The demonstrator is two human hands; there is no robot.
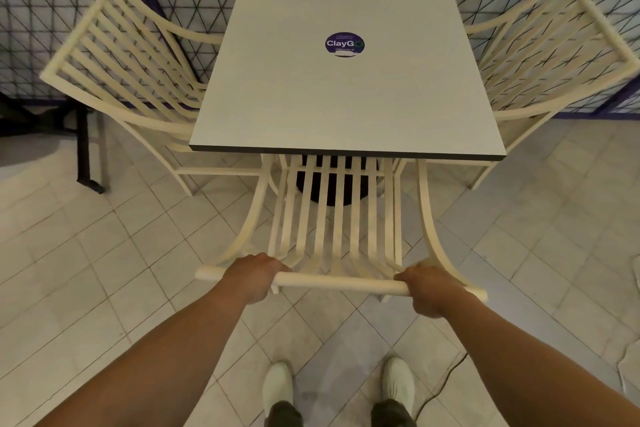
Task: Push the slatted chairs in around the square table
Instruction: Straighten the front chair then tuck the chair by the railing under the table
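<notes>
A square white table (346, 97) with a round purple sticker stands in front of me against a mesh railing. Three cream slatted chairs surround it. The near chair (336, 218) faces the table, its seat partly under the near edge. My left hand (254, 276) and my right hand (431, 289) both grip its top rail (339, 281), one toward each end. The left chair (114, 55) and the right chair (554, 48) sit with their seats tucked under the table's sides.
A purple-framed mesh railing (41, 28) runs behind the table. A dark table leg and base (86, 152) stand at the left. The floor is pale tile. My white shoes (277, 388) are below, and a thin cable (450, 374) lies on the floor at the right.
</notes>
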